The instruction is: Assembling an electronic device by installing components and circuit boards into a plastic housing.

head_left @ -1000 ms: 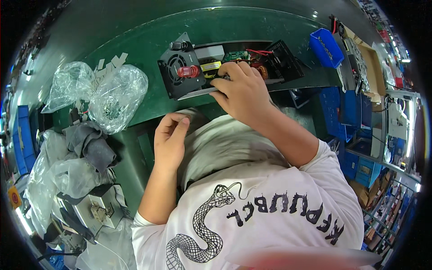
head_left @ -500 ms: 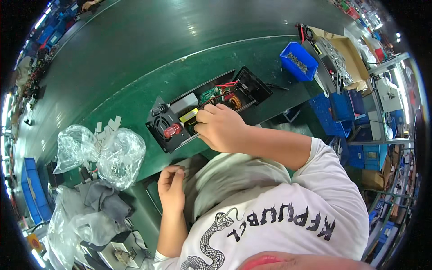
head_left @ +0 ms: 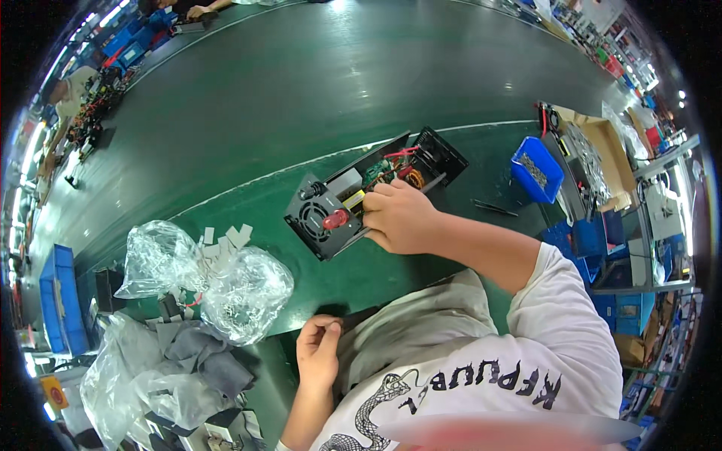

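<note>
An open black metal case (head_left: 342,244) lies slantwise on the green bench, with a fan grille and a red and a black terminal knob on its near-left end panel. Inside are a green circuit board, a copper coil, red wires and a yellow-labelled part. My right hand (head_left: 402,218) is closed over the near side wall of the case, its fingertips partly hidden inside. Low by the bench's near edge, my left hand (head_left: 320,349) is curled with the thumb against the forefinger. What it pinches, if anything, cannot be made out.
Dark tweezers (head_left: 496,207) lie right of the case, near a blue bin (head_left: 538,170) of small metal parts. Left are clear plastic bags (head_left: 248,293), white pieces (head_left: 226,244) and grey cloth (head_left: 203,353). A cardboard box (head_left: 609,146) stands far right.
The view has shifted. The case, with my right hand on it, has slid away from the tweezers, which now lie apart from its end. My left hand stays curled near the bench edge.
</note>
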### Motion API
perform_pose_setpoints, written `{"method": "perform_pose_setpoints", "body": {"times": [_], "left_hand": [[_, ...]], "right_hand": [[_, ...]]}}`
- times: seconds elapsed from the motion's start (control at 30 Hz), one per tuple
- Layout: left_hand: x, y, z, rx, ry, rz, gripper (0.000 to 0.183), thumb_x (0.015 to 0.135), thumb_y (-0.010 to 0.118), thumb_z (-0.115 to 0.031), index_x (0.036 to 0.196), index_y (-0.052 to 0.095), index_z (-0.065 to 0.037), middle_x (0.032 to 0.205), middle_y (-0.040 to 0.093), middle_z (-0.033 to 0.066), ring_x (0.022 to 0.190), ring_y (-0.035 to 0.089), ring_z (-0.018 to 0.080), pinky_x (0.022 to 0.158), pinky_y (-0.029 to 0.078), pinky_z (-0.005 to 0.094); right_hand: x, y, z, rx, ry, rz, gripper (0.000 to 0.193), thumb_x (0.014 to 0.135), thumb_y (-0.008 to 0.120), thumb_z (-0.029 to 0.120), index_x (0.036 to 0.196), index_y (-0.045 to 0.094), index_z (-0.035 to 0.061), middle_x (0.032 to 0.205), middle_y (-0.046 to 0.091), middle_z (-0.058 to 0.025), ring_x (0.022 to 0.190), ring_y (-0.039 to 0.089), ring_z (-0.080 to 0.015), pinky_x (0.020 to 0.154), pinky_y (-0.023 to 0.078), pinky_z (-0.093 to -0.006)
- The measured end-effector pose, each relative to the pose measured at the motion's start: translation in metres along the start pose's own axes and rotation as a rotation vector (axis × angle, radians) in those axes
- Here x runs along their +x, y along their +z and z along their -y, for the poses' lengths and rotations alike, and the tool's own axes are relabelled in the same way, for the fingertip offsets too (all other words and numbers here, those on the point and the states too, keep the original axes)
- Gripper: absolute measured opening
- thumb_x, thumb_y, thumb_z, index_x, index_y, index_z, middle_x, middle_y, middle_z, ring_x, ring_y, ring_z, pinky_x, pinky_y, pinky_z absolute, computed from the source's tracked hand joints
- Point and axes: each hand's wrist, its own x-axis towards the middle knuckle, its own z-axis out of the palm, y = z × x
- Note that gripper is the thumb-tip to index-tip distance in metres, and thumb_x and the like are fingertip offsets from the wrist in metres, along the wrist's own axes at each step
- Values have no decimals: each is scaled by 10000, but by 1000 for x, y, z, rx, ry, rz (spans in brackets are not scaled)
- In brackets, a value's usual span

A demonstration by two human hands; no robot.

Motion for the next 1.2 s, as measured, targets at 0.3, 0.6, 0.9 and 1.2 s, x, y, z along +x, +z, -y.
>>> {"method": "perform_pose_setpoints", "body": {"times": [0.3, 0.6, 0.9, 1.2], "left_hand": [[8, 2, 2, -96, -89, 10, 66, 978, 585, -32, 1025, 626, -13, 945, 669, 58, 812, 615, 125, 785, 491, 267], [3, 10, 14, 195, 50, -4, 175, 952, 611, 30, 1124, 590, 6, 906, 638, 42, 782, 645, 120, 750, 546, 261], [-2, 16, 20, 368, 138, 67, 161, 941, 625, 27, 1096, 614, -13, 900, 622, -9, 801, 568, 57, 738, 458, 210], [-2, 36, 26, 390, 177, 156, 104, 950, 612, -12, 1054, 613, -24, 865, 623, 10, 782, 575, 79, 730, 458, 228]], "right_hand": [[100, 12, -112, -52, -87, 27, 240, 727, 787, 287, 867, 710, 108, 1002, 578, -58, 1026, 534, -280, 846, 409, -436], [203, 50, -174, -218, 538, -574, 539, 726, 797, 284, 1230, 634, 183, 1336, 533, -52, 1251, 474, -295, 972, 391, -506], [-12, -68, -85, -208, 199, 7, 328, 764, 743, 286, 1038, 676, 119, 1111, 637, -76, 1073, 607, -283, 851, 496, -453], [-280, -185, -191, -568, 1251, 17, 363, 866, 671, 386, 969, 729, 43, 1045, 717, -167, 996, 676, -336, 845, 538, -484]]}}
